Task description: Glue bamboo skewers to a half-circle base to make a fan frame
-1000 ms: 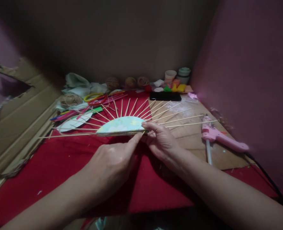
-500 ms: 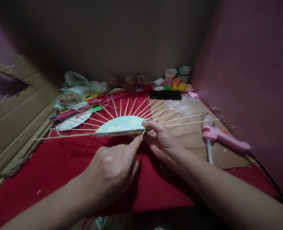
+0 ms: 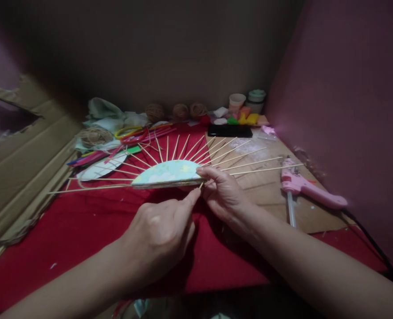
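A half-round light-blue piece with yellow and white patches (image 3: 165, 173) is held up over the table, its flat edge towards me. Several thin wooden sticks (image 3: 150, 155) fan out from its curved edge. My right hand (image 3: 225, 190) is closed on the piece's right end, thumb on top and fingers underneath. My left hand (image 3: 165, 230) is closed, its index finger and thumb pinching a short thin stick (image 3: 201, 185) against the flat edge near the right fingers. Most of that stick is hidden by the hands.
A pink glue gun (image 3: 309, 188) lies on a cardboard sheet (image 3: 263, 206) at the right, its cord trailing off the edge. Behind are a black phone (image 3: 229, 131), twine balls (image 3: 155, 112), cups (image 3: 237, 103) and scissors (image 3: 130, 133). A white oval (image 3: 101, 167) lies at the left.
My left fingertips have shifted very slightly to the right along the flat edge with the short stick. My right hand keeps its hold on the half-round piece.
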Available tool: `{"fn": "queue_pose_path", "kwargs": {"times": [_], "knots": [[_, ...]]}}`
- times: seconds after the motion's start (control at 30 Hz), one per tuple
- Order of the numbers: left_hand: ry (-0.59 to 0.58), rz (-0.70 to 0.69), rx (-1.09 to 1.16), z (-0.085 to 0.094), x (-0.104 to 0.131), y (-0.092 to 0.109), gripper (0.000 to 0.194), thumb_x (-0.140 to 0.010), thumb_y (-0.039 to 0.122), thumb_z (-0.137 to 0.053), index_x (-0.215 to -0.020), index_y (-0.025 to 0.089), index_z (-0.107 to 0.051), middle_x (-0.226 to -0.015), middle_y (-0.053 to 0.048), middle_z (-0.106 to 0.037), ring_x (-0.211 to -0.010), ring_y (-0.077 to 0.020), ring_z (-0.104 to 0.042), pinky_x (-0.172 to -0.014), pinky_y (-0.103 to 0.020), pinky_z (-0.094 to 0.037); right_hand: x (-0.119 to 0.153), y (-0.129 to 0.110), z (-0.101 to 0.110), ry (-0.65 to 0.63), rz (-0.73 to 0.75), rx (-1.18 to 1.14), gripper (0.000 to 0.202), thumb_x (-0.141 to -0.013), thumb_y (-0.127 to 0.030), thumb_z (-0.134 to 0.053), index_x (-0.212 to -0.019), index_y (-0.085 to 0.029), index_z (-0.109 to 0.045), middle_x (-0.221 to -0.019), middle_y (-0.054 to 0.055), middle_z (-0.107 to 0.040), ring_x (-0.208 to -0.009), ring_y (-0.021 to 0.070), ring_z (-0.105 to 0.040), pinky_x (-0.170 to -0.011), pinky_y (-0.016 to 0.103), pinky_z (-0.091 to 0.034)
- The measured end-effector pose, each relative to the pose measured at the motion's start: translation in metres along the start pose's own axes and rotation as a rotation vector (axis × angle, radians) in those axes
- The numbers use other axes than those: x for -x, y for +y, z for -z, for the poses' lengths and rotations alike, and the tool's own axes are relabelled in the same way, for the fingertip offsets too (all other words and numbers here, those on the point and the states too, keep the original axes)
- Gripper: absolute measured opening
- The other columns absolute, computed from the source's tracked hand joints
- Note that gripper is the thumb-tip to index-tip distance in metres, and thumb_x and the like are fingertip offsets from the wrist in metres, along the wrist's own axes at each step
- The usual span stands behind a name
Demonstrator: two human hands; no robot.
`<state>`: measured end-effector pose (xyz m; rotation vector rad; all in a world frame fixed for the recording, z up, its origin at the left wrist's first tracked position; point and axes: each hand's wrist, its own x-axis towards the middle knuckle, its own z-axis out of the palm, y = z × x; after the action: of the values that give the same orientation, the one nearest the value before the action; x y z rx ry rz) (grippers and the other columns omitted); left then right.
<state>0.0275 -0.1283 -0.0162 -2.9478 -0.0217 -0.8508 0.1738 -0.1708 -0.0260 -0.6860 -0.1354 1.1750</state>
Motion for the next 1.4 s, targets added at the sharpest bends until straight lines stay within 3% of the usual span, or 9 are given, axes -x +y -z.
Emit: {"fn": "queue_pose_path", "kwargs": {"times": [0.27,0.5,0.6,0.7,0.8,1.07,1.4], "knots": [[0.002,0.011,-0.015,0.001,0.001,0.002,0.036,-0.087,0.011,-0.043,-0.121,0.001,-0.051,-0.074,-0.012,-0.071,-0.059,-0.0208,-0.068,-0.05,-0.032,-0.055,0.002,0.001,0.0,0.008,0.009,0.015,0.006,-0.06,-0.006,-0.063,-0.061,-0.012,-0.065,-0.06,0.0,-0.063,-0.059,0.0117,-0.058,-0.066,0.027,-0.052],[-0.041,0.138,0.139,0.007,-0.005,0.006,0.036,-0.088,0.012,-0.042,-0.12,0.002,-0.053,-0.074,-0.009,-0.072,-0.054,-0.0177,-0.065,-0.05,-0.028,-0.052,0.002,0.004,-0.002,-0.003,0.032,-0.012,0.008,-0.058,-0.004,-0.062,-0.058,-0.012,-0.064,-0.056,-0.001,-0.061,-0.053,0.0096,-0.054,-0.056,0.023,-0.05],[-0.07,0.251,0.278,0.01,-0.009,0.005,0.034,-0.088,0.013,-0.043,-0.119,0.007,-0.056,-0.083,-0.008,-0.073,-0.066,-0.0169,-0.069,-0.063,-0.027,-0.055,0.004,0.004,-0.002,0.033,0.014,-0.009,0.009,-0.057,-0.004,-0.062,-0.055,-0.013,-0.062,-0.054,-0.002,-0.059,-0.052,0.0083,-0.052,-0.05,0.02,-0.047],[-0.081,0.375,0.431,0.015,-0.015,0.0,0.031,-0.088,0.015,-0.046,-0.114,0.015,-0.062,-0.099,-0.005,-0.073,-0.088,-0.0163,-0.069,-0.082,-0.027,-0.054,0.004,0.004,0.0,0.05,0.011,0.028,0.01,-0.057,-0.005,-0.063,-0.054,-0.014,-0.059,-0.056,-0.003,-0.059,-0.055,0.0089,-0.052,-0.055,0.022,-0.051],[-0.128,0.432,0.568,0.021,-0.02,-0.004,0.034,-0.086,0.012,-0.046,-0.112,0.022,-0.065,-0.105,-0.001,-0.072,-0.095,-0.0144,-0.067,-0.083,-0.024,-0.054,0.003,0.004,0.0,0.053,0.011,0.051,0.01,-0.057,-0.007,-0.063,-0.054,-0.015,-0.058,-0.056,-0.003,-0.057,-0.057,0.0101,-0.052,-0.062,0.026,-0.054],[-0.082,0.362,0.502,0.032,-0.015,-0.004,0.034,-0.084,0.012,-0.048,-0.112,0.022,-0.064,-0.087,0.003,-0.074,-0.07,-0.0096,-0.067,-0.072,-0.02,-0.055,0.002,0.001,0.001,0.06,0.029,0.041,0.007,-0.06,-0.006,-0.061,-0.057,-0.013,-0.062,-0.061,0.0,-0.062,-0.059,0.0117,-0.056,-0.071,0.034,-0.056],[-0.06,0.302,0.39,0.026,-0.014,-0.006,0.031,-0.084,0.013,-0.048,-0.111,0.018,-0.063,-0.089,-0.001,-0.073,-0.076,-0.0127,-0.069,-0.073,-0.023,-0.055,0.001,0.001,0.002,0.043,0.016,0.039,0.007,-0.06,-0.006,-0.062,-0.057,-0.013,-0.061,-0.06,0.0,-0.059,-0.062,0.012,-0.055,-0.068,0.032,-0.056]]}}
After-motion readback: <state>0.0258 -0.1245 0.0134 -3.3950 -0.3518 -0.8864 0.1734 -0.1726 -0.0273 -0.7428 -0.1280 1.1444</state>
